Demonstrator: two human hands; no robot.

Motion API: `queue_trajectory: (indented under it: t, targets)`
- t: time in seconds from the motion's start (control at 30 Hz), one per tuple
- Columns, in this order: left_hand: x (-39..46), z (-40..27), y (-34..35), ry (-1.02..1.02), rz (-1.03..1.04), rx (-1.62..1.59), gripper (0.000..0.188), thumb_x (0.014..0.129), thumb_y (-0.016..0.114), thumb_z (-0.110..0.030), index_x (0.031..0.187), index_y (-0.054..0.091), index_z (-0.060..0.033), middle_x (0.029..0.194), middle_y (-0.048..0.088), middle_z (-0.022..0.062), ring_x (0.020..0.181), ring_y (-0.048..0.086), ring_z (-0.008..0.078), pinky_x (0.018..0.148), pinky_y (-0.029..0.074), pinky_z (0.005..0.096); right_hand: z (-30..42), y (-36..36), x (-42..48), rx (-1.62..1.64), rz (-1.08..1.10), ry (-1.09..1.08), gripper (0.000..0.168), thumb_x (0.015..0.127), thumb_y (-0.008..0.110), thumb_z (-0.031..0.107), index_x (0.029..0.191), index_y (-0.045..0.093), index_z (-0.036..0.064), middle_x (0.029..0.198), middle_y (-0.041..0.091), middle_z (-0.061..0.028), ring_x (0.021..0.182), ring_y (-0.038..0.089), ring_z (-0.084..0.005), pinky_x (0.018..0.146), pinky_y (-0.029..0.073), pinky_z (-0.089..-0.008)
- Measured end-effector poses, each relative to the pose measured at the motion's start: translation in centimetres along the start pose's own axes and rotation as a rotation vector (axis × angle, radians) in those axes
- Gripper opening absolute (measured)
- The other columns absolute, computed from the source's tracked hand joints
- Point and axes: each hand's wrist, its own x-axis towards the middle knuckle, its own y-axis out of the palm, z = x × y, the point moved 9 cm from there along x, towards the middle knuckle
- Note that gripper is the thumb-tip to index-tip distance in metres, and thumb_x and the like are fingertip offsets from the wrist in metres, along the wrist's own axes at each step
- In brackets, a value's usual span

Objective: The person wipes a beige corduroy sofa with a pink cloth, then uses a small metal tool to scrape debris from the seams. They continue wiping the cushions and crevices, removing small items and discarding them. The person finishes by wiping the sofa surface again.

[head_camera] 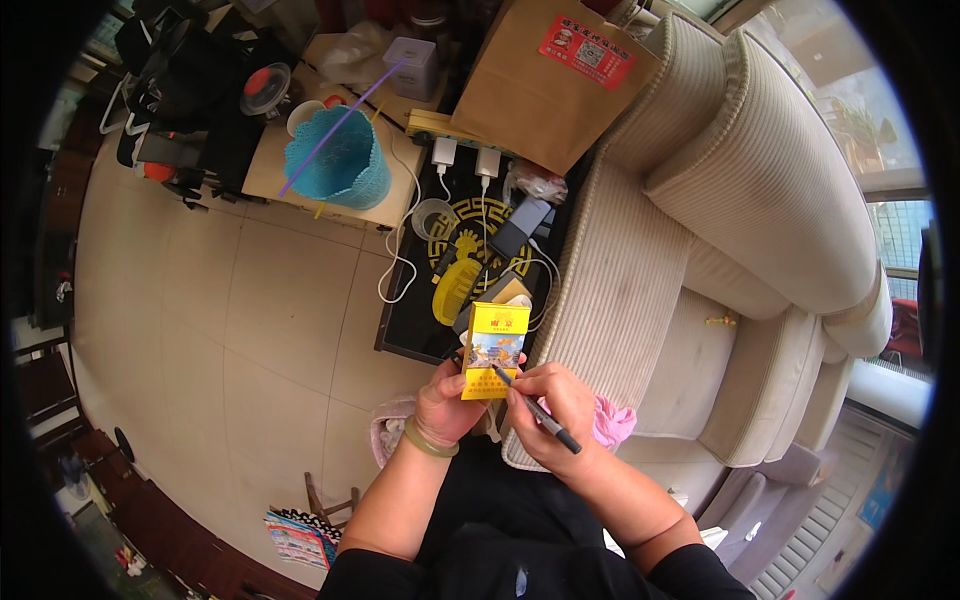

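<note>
My left hand [442, 405], with a jade-like bangle on its wrist, grips a yellow cigarette pack [495, 390] upright by its lower part. The pack bears a printed picture and writing. A grey and black marker pen [551, 421] is held in my right hand [559, 401], its tip at the front of the pack. Whether the tip touches the surface I cannot tell. A small dark piece shows by my left fingers, too hidden to name. Just beyond the pack, a yellow comb [456, 291] lies on a black side table [405, 322].
White chargers [443, 152] with cables, a clear cup [433, 219] and a brown paper bag [517, 97] are at the table's far side. A blue basket [345, 169] stands left of them. To the right is a beige corduroy sofa [622, 277]; a pink cloth [613, 421] lies beside my right hand.
</note>
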Motion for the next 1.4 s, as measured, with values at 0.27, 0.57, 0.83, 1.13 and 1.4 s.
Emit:
queue_trajectory:
  t: [0.27,0.57,0.83,1.13,1.4]
  targets:
    - [0.0,-0.3,0.1,0.041,0.019,-0.023,0.073,0.079,0.069,-0.030,0.137,0.042,0.0043,0.130,0.054,0.0244,0.120,0.056,0.0315,0.106,0.041,0.0409,-0.4,0.1,-0.8,-0.013,-0.016,0.074,0.020,0.069,0.073,-0.001,0.078,0.056,0.004,0.069,0.058,-0.0104,0.059,0.058,-0.0283,0.051,0.045,-0.0369]
    - [0.1,-0.8,-1.0,0.090,0.041,-0.090,0.071,0.082,0.069,-0.027,0.138,0.040,0.0054,0.132,0.052,0.0257,0.119,0.055,0.0338,0.097,0.048,0.0439,-0.2,0.6,-1.3,0.022,0.058,0.076,0.015,0.075,0.069,-0.005,0.081,0.057,0.001,0.073,0.062,-0.0116,0.060,0.060,-0.0224,0.052,0.046,-0.0305]
    - [0.4,-3.0,-10.6,0.203,-0.423,0.331,0.027,0.087,0.064,-0.011,0.111,0.058,0.0002,0.114,0.060,0.0169,0.102,0.059,0.0252,0.090,0.048,0.0375,-2.7,-0.4,-3.0,0.026,0.029,0.226,0.015,0.080,0.072,0.000,0.088,0.059,-0.001,0.074,0.058,-0.0089,0.060,0.056,-0.0160,0.054,0.044,-0.0260]
    - [4.4,-5.8,-15.3,0.199,-0.874,1.731,0.052,0.069,0.082,-0.026,0.107,0.057,-0.0006,0.105,0.059,0.0104,0.096,0.059,0.0306,0.084,0.049,0.0385,-3.7,-0.2,-4.3,0.067,0.060,0.322,0.016,0.078,0.073,-0.002,0.088,0.061,0.003,0.079,0.059,-0.0089,0.067,0.059,-0.0225,0.058,0.046,-0.0309]
    - [7.0,-4.4,-12.7,0.246,-0.608,1.456,0.031,0.100,0.051,-0.029,0.108,0.059,-0.0006,0.102,0.064,0.0113,0.091,0.062,0.0209,0.080,0.048,0.0319,-4.6,-0.8,-5.0,0.205,0.103,0.449,0.019,0.088,0.067,0.004,0.105,0.062,-0.002,0.093,0.063,-0.0072,0.085,0.061,-0.0139,0.075,0.049,-0.0263]
